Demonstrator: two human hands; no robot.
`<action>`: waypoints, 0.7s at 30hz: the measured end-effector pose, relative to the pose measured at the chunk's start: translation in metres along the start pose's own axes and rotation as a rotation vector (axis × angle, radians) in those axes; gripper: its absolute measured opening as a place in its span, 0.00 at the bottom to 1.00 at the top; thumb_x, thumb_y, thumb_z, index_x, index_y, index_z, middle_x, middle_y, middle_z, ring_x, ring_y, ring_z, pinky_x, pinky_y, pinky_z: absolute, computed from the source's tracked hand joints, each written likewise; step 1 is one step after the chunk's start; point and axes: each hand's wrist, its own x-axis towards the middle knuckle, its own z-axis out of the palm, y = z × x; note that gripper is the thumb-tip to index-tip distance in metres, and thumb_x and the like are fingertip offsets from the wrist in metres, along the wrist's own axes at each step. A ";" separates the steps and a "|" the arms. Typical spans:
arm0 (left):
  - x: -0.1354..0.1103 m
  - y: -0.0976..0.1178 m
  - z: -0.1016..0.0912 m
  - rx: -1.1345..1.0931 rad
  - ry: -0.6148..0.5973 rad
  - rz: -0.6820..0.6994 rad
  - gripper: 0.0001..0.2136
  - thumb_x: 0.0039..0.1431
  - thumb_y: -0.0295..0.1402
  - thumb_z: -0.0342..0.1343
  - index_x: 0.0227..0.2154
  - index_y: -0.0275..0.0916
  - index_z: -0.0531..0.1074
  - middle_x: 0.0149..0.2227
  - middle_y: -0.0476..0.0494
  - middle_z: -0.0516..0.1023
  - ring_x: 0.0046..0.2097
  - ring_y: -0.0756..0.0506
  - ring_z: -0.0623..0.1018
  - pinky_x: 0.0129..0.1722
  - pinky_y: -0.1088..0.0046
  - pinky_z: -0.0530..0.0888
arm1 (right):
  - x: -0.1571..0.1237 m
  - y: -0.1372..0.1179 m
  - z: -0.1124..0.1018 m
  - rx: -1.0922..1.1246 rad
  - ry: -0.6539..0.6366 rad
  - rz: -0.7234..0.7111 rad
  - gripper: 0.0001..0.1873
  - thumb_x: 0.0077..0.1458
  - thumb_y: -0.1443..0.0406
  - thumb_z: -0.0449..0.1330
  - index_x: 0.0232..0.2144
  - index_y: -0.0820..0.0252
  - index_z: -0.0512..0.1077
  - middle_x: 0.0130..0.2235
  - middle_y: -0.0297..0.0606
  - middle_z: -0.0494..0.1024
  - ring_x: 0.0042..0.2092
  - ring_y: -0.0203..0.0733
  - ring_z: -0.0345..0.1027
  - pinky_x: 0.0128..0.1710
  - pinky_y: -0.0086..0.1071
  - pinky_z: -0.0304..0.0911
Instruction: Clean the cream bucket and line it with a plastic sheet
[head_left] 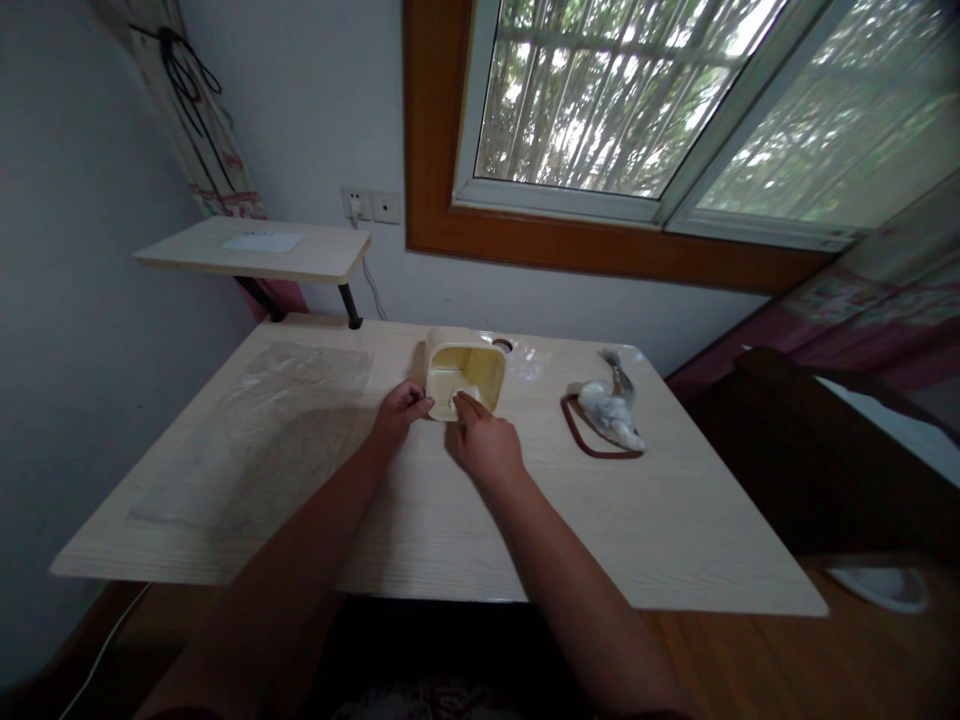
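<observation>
A pale yellow box-shaped container [466,368] lies on its side on the light wooden table [420,520], its open mouth facing me. My left hand [398,413] is curled against the container's left edge, fingers bent on the rim. My right hand [486,440] reaches into the mouth and pinches a small white piece [455,401] at the front lip. What that white piece is I cannot make out.
A clear plastic sheet [270,430] covers the table's left part. A grey-white crumpled bag [611,408] lies on a dark red ring at the right. A small raised shelf [259,250] stands at the back left, a window above, dark furniture at the right.
</observation>
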 end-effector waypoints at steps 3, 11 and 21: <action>0.000 0.000 0.001 -0.013 0.003 0.006 0.17 0.49 0.42 0.68 0.25 0.39 0.66 0.24 0.54 0.65 0.28 0.52 0.65 0.30 0.75 0.62 | 0.000 0.000 0.001 0.015 -0.005 -0.010 0.31 0.62 0.63 0.49 0.67 0.54 0.61 0.69 0.41 0.62 0.47 0.49 0.79 0.46 0.42 0.74; -0.002 0.007 0.002 -0.001 0.002 0.023 0.16 0.49 0.41 0.67 0.25 0.39 0.66 0.25 0.53 0.65 0.29 0.52 0.65 0.30 0.75 0.63 | -0.004 -0.006 0.001 0.133 -0.001 -0.206 0.32 0.62 0.63 0.50 0.68 0.54 0.59 0.69 0.37 0.61 0.56 0.44 0.73 0.53 0.35 0.71; -0.001 0.005 -0.001 0.044 0.045 0.014 0.15 0.49 0.41 0.67 0.25 0.39 0.67 0.25 0.53 0.65 0.29 0.51 0.65 0.30 0.75 0.62 | 0.000 0.008 -0.001 -0.017 -0.015 0.003 0.31 0.63 0.62 0.49 0.67 0.55 0.60 0.69 0.43 0.62 0.47 0.49 0.78 0.48 0.42 0.73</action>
